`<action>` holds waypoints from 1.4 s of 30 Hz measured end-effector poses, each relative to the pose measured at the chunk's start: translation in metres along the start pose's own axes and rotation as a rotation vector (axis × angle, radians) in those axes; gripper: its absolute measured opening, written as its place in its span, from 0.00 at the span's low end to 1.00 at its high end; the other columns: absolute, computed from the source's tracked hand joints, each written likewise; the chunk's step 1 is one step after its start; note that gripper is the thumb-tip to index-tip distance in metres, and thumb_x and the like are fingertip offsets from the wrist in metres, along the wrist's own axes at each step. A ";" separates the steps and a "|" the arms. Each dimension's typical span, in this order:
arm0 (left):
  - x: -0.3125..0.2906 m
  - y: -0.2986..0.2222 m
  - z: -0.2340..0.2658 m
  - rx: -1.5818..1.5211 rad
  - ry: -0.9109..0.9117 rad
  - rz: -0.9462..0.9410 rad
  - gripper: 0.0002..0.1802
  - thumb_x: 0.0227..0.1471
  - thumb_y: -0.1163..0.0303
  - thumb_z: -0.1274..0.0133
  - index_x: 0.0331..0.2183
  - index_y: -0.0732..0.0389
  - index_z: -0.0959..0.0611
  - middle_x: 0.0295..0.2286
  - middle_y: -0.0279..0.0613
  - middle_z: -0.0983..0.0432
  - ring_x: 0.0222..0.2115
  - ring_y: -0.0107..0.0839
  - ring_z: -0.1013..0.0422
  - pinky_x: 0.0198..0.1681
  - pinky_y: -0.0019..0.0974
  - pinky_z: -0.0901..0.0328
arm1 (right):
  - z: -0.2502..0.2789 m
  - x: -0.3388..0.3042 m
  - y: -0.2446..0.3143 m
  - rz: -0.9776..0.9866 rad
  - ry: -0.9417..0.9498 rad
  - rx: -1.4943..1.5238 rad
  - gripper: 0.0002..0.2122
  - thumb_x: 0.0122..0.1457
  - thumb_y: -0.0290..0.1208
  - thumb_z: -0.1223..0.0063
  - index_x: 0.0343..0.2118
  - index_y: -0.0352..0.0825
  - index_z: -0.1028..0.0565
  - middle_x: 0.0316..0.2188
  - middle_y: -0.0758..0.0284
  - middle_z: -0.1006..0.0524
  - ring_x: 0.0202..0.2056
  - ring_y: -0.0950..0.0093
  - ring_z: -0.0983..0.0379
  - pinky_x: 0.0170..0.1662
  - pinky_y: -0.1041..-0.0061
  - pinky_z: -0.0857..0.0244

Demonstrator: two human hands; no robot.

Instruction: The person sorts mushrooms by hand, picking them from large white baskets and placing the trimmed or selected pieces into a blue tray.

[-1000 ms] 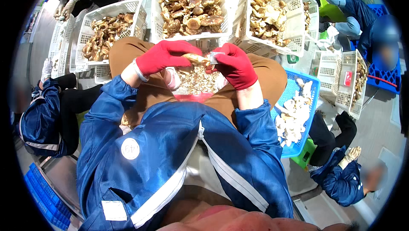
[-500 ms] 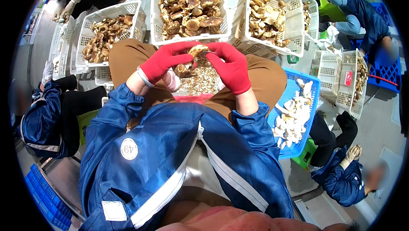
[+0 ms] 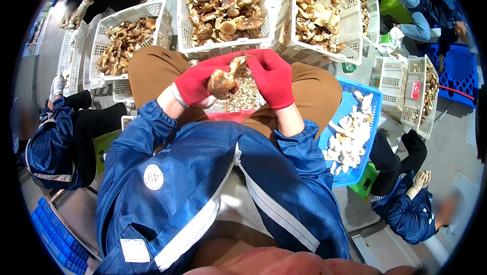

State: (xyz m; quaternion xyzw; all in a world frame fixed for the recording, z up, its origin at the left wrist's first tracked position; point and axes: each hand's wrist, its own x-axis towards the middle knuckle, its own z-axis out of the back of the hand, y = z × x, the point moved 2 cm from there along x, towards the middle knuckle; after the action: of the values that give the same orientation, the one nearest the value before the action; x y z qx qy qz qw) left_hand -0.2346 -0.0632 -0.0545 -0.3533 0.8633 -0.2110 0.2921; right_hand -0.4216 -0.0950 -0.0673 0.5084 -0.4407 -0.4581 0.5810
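My left hand (image 3: 195, 82), in a red glove, is closed round a brown mushroom (image 3: 221, 84) held over my lap. The cap hangs toward me and the pale stem points up and right. My right hand (image 3: 274, 79), also red-gloved, is closed with its fingertips at the stem end. A thin sliver shows at those fingertips, too small to name. Below both hands, between my knees, pale and brown trimmings (image 3: 241, 96) lie in a container with a red near edge (image 3: 225, 116).
Ahead stand white crates of brown mushrooms: a middle one (image 3: 223, 46), a left one (image 3: 165, 26) and a right one (image 3: 324, 52). By my right knee sits a blue basket (image 3: 374, 140) holding pale trimmed mushrooms (image 3: 350, 135). Several co-workers (image 3: 406, 209) sit on both sides.
The mushroom has turned so its cap hangs lower toward me, with the stem end raised. Both hands have shifted slightly. A person at the far right has leaned away.
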 end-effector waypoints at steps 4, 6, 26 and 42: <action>0.002 0.016 0.011 -0.194 0.128 -0.091 0.32 0.60 0.64 0.54 0.64 0.58 0.39 0.45 0.39 0.27 0.36 0.28 0.27 0.42 0.38 0.31 | 0.014 0.010 -0.017 -0.256 0.027 0.373 0.05 0.56 0.26 0.42 0.29 0.29 0.23 0.28 0.66 0.21 0.30 0.80 0.26 0.37 0.78 0.31; 0.001 0.025 0.012 -0.375 0.149 -0.077 0.32 0.61 0.63 0.55 0.65 0.53 0.41 0.42 0.38 0.26 0.36 0.29 0.27 0.41 0.38 0.32 | 0.016 0.011 -0.010 -0.226 0.062 0.381 0.05 0.55 0.23 0.41 0.27 0.29 0.25 0.35 0.62 0.20 0.36 0.76 0.24 0.42 0.75 0.30; 0.099 0.005 0.037 -0.011 -0.188 -0.068 0.23 0.63 0.61 0.57 0.57 0.55 0.32 0.36 0.38 0.25 0.39 0.38 0.28 0.39 0.40 0.30 | 0.018 -0.008 -0.054 0.096 0.233 -0.762 0.07 0.52 0.32 0.49 0.29 0.38 0.21 0.31 0.57 0.22 0.36 0.56 0.24 0.40 0.59 0.30; 0.314 -0.017 0.055 0.322 -0.260 -0.191 0.26 0.57 0.65 0.47 0.55 0.63 0.30 0.39 0.46 0.22 0.40 0.37 0.25 0.42 0.39 0.27 | 0.013 -0.006 -0.054 0.038 0.315 -0.544 0.11 0.55 0.35 0.47 0.36 0.33 0.24 0.34 0.54 0.24 0.37 0.51 0.27 0.40 0.58 0.31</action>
State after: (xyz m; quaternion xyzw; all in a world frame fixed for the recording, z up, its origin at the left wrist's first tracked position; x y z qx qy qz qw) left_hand -0.3728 -0.3136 -0.1969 -0.4065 0.7360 -0.3255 0.4324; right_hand -0.4403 -0.0949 -0.1195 0.3905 -0.2159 -0.4641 0.7652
